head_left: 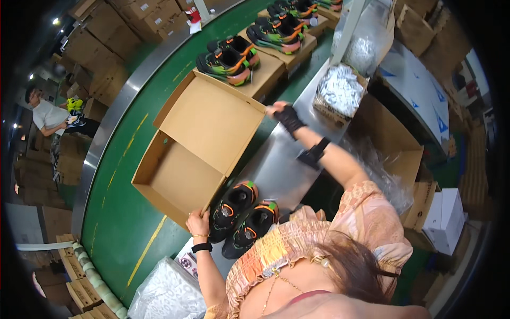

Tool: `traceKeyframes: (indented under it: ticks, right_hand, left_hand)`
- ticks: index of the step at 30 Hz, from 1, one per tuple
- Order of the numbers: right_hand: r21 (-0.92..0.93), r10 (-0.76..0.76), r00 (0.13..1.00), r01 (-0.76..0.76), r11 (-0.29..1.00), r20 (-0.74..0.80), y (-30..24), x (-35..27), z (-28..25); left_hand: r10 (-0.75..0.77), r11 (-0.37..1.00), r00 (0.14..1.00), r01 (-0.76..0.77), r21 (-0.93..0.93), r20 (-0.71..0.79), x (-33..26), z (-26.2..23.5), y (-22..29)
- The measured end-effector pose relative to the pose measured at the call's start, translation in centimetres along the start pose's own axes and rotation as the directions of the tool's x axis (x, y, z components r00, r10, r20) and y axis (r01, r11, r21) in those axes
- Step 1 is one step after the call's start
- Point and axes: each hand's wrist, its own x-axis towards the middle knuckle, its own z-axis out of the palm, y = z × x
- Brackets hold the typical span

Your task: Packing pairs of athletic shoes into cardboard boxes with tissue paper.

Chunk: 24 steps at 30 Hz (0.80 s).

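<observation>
Grips the lower corner of an open cardboard box (178, 173), left of centre, with the left hand (198, 220) closed narrowly on the wall, and reaches the right corner of its lid (212, 114) with the black-gloved right hand (284, 114), too blurred to tell how far open. Leaves room on the green belt (118, 223) at left, and on the silver ledge (281, 165) at centre, with black shoes (234, 212) close against the box at lower centre. Cannot see some left fingertips or the box's outer underside.
</observation>
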Motion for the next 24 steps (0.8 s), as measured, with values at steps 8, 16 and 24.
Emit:
traceKeyframes:
  ticks: [8, 16, 24]
  right_hand:
    - [-0.736, -0.042, 0.903, -0.32, 0.596, -0.427, 4.0, 2.0, -15.8]
    - [-0.592, 0.07, 0.921, -0.303, 0.746, -0.384, 3.9, 3.1, -19.6]
    - [0.293, 0.041, 0.996, -0.018, 0.956, -0.073, -10.0, 1.0, -10.3]
  left_hand:
    - [0.125, 0.992, 0.984, -0.119, 0.053, -0.126, 1.2, 0.5, 2.9]
    - [-0.188, 0.799, 0.941, -0.02, -0.601, -0.281, -2.4, -0.2, 1.4]
    - [-0.672, 0.555, 0.67, 0.174, -0.814, -0.315, -11.0, -3.8, -8.5]
